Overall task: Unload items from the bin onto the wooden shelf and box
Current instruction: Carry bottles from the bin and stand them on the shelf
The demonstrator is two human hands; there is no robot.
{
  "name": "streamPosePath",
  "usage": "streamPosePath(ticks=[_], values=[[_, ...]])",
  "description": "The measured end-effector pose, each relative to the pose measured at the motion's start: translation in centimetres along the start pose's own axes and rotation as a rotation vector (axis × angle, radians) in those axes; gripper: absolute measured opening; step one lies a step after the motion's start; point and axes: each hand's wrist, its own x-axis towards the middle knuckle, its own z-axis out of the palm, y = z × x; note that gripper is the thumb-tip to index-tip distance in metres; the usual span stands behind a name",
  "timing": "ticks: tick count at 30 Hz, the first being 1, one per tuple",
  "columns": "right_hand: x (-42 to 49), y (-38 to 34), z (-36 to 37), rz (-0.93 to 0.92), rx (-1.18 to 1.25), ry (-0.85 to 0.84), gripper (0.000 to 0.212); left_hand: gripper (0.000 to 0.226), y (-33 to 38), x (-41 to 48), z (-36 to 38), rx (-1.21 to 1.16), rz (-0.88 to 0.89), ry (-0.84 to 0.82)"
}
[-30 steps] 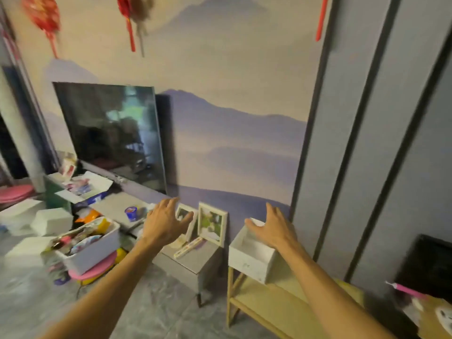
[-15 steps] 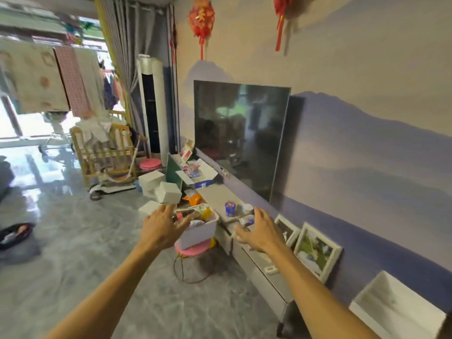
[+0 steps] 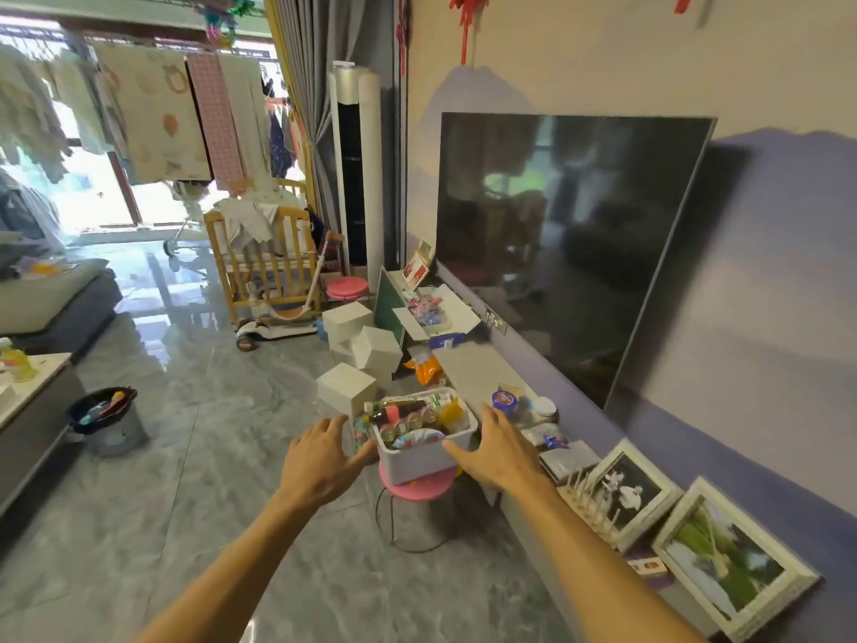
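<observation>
A white bin (image 3: 419, 459) full of bottles and packets stands on a pink stool (image 3: 417, 487) beside the low grey TV cabinet (image 3: 477, 373). My left hand (image 3: 320, 461) reaches toward the bin's left side with fingers spread, holding nothing. My right hand (image 3: 494, 450) is at the bin's right corner, fingers apart, also holding nothing. Whether either hand touches the bin I cannot tell. The wooden shelf and the box are out of view.
A large TV (image 3: 556, 239) leans on the wall. Two white picture frames (image 3: 723, 554) and small clutter sit on the cabinet at right. White cubes (image 3: 361, 350) lie behind the bin. A bucket (image 3: 109, 422) stands at left, a wooden crib (image 3: 266, 266) further back.
My view has swung left, away from the wooden shelf and white box toward the bin. Both hands have moved out to either side of the bin, still holding nothing.
</observation>
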Motion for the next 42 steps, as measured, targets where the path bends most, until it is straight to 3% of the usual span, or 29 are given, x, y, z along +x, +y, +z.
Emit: streamPosePath(ticks=[6,11,17,21,30,37,42], values=[[13.8,1.7,0.7,-0.046,-0.020,-0.050,0.108,0.098,0.9,10.6,4.5,0.026,-0.078,-0.043],[24.6,2.3,1.6,-0.087,-0.045,-0.112,0.106,0.093,1.6,18.1,7.5,0.027,-0.146,-0.094],[35.8,2.4,5.3,-0.092,-0.067,-0.239,0.120,0.093,0.2,26.5,11.2,0.006,-0.219,-0.157],[43.3,1.3,8.3,-0.131,-0.110,-0.292,0.115,0.096,-1.9,32.8,14.7,-0.023,-0.258,-0.203],[59.7,-2.3,19.5,-0.231,-0.245,-0.502,0.109,0.099,-9.9,46.8,25.2,-0.070,-0.348,-0.399],[69.0,-0.4,30.9,-0.318,-0.383,-0.651,0.097,0.097,-13.9,51.5,34.4,-0.083,-0.473,-0.585],[74.5,1.5,40.1,-0.419,-0.450,-0.701,0.088,0.101,-16.7,54.2,43.1,-0.052,-0.553,-0.622]])
